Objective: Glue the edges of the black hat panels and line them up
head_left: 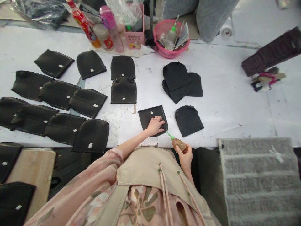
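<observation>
- A beige apron [145, 166] and a floral pink sleeve [94, 185] are closest to me, on the person at the table's near edge.
- The right hand [185, 157] is closed round a small brown glue bottle [179, 144]. Its green nozzle [169, 135] points up and left, with the tip at the lower right edge of the black piece.
- The left hand [155, 125] lies flat on that black piece [149, 116] with its fingers spread, pressing it down.
- The piece sits on the white table [230, 94], right at the near edge in front of the person. It is dark with a faint sheen, straight on the far side and rounded at the near corners. A small white tag [151, 112] sits near its far edge; any writing on it is too small to read.
- Just to its right, apart from it, is a matte dome-shaped piece [188, 120].
- A grey ribbed mat [258, 175] lies near on the right, and a wooden board [35, 166] near on the left.
- Overlapping rows of black pieces [61, 94] fill the left side, each with a small white tag.
- Farther back is a stack of black pieces [178, 81].
- At the far edge stand a red-labelled bottle [82, 20], a pink bottle [111, 25], a pink box [134, 39] with dark lettering I cannot read for sure, and a pink basket [162, 31].
</observation>
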The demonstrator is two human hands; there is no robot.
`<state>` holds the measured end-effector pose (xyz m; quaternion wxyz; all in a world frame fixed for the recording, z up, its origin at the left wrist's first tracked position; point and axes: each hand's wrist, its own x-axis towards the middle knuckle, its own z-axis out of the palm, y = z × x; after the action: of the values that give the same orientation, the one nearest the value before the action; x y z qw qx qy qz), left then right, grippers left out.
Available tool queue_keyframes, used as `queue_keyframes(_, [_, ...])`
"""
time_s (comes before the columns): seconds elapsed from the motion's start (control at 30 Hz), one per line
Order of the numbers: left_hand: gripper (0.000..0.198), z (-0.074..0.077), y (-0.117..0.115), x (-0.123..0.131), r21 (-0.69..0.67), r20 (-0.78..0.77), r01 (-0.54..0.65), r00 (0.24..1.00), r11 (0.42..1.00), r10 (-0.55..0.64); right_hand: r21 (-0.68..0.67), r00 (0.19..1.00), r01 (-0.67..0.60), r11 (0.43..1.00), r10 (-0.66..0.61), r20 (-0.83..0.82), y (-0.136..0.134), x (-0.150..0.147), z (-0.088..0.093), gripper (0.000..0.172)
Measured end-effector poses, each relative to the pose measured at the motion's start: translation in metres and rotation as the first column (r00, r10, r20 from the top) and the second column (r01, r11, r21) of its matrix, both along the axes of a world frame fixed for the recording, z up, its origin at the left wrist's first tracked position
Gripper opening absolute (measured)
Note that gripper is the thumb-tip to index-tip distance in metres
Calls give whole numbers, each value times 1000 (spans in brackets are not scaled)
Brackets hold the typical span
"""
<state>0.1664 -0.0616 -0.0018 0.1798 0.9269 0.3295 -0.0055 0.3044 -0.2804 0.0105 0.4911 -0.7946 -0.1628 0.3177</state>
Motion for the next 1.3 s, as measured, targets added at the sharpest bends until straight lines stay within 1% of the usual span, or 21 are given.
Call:
queue_keyframes(0.13, [39, 1, 0, -1, 6, -7, 11, 1000, 1000, -11, -19, 992, -66, 998, 68, 106, 1, -6, -6, 59])
queue_keyframes(0.3, [38, 2, -1, -1, 21, -5, 17, 1000, 1000, -17, -50, 949, -134, 990, 143, 281, 4, -7, -10, 56])
queue_keyframes(0.37, [38, 3, 0, -2, 21, 0, 19, 1000, 1000, -19, -80, 913, -159, 984, 177, 367, 6, -8, -10, 54])
queue_keyframes(0.47, [38, 3, 0, -3, 8, 0, 18, 1000, 1000, -18, -115, 831, -217, 969, 245, 500, 7, -10, -6, 49])
queue_keyframes(0.53, [38, 4, 0, -3, 0, 0, 16, 1000, 1000, -16, -126, 787, -248, 960, 276, 552, 6, -11, -3, 47])
queue_keyframes(0.8, [38, 3, 0, -2, 11, 1, 13, 1000, 1000, -13, -144, 721, -299, 943, 322, 614, 8, -12, 0, 45])
queue_keyframes(0.93, [39, 3, 0, -2, -18, -5, 4, 1000, 1000, -4, -148, 740, -299, 943, 327, 587, 9, -12, 1, 45])
queue_keyframes(1.13, [39, 1, -1, 4, -24, -9, -34, 999, 999, 34, -132, 771, -235, 963, 268, 577, 13, -11, 4, 45])
queue_keyframes(1.23, [40, 1, 0, 7, -23, -4, -57, 998, 998, 57, -131, 773, -251, 959, 281, 569, 15, -10, 4, 44])
queue_keyframes(1.3, [42, 4, 3, 5, -49, 11, -36, 999, 998, 36, -133, 773, -257, 957, 287, 565, 15, -9, 4, 44])
